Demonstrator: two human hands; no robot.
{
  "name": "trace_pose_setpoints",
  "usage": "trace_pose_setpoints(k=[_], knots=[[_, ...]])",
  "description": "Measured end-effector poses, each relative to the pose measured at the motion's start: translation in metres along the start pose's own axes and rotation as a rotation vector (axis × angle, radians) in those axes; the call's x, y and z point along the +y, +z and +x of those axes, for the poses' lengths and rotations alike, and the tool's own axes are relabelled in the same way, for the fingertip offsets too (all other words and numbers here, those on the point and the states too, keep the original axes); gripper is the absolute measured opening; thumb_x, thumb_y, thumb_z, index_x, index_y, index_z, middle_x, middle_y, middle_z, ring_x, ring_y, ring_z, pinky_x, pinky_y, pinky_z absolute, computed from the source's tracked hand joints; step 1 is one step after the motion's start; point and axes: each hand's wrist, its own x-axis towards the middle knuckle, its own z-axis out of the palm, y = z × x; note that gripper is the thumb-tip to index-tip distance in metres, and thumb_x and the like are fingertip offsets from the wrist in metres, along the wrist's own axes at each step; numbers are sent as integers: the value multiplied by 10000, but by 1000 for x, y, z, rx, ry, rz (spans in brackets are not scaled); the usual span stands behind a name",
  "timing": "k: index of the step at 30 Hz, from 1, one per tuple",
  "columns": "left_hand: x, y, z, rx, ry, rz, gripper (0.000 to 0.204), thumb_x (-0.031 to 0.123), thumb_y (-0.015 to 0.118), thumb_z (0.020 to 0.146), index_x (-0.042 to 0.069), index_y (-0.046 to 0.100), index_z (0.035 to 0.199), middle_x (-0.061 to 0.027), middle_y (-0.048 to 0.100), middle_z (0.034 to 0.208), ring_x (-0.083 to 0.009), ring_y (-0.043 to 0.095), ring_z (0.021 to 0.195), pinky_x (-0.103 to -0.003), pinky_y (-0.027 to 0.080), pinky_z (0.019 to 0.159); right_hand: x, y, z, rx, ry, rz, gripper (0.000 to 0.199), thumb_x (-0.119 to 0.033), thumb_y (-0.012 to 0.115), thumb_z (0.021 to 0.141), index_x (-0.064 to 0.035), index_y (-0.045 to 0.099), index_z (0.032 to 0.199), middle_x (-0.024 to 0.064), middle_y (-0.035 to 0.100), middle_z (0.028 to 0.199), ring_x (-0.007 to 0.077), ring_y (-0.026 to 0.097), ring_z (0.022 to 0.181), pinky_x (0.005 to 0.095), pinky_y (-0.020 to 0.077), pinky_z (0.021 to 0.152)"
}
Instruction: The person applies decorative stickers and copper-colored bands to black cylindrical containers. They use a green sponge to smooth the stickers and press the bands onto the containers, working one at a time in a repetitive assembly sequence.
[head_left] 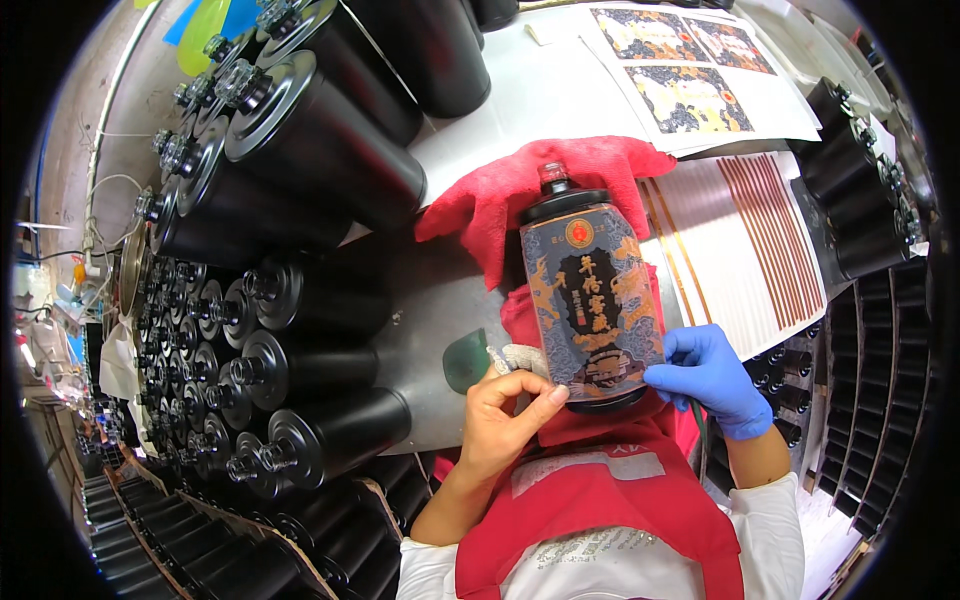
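A black bottle (566, 203) with a clear glass neck lies on a red cloth (475, 205), its neck pointing away from me. Its body is covered by a dark decorated label (590, 320) with orange and gold patterns. My bare left hand (505, 415) pinches the label's near left corner between thumb and finger; one finger wears a whitish covering. In a blue glove, my right hand (715, 380) grips the near right corner. A thin dark strip (698, 430) hangs below the gloved fingers; its other end is hidden. Left of the bottle lies a dark green flat piece (465, 362).
Large black bottles (320, 130) lie stacked at the left, with many more (270, 370) below. Beyond the cloth is a sheet of printed labels (690, 100). At right lies a sheet of brown and gold strips (760, 240); more black bottles (850, 190) lie beyond.
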Motion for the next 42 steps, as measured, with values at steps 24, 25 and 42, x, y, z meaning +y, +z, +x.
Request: trace_pose_setpoints(k=[24,25,42], knots=[[8,14,52,-191,367,347,699,321,439,962,-8,75,1460,-315,143,1462,-429,269,1295,-437,178,1078,-37,24,23,246,-644,-1004,767,-476,608,819,-160,289,1440,184,437,1197,362,588,906,392,510,711],[9,14,53,-185,375,333,705,342,422,965,-9,63,1460,-315,126,1466,-432,229,1317,-431,154,1087,-37,22,25,236,-636,-975,767,-480,599,826,-159,278,1444,188,435,1199,364,584,917,393,509,717],[9,14,82,-255,384,130,851,510,339,944,100,-241,1413,-234,356,1387,-306,489,1190,-379,427,959,-37,4,49,45,-544,-537,836,-359,630,826,-153,152,1479,158,475,1191,241,532,711,332,464,721]])
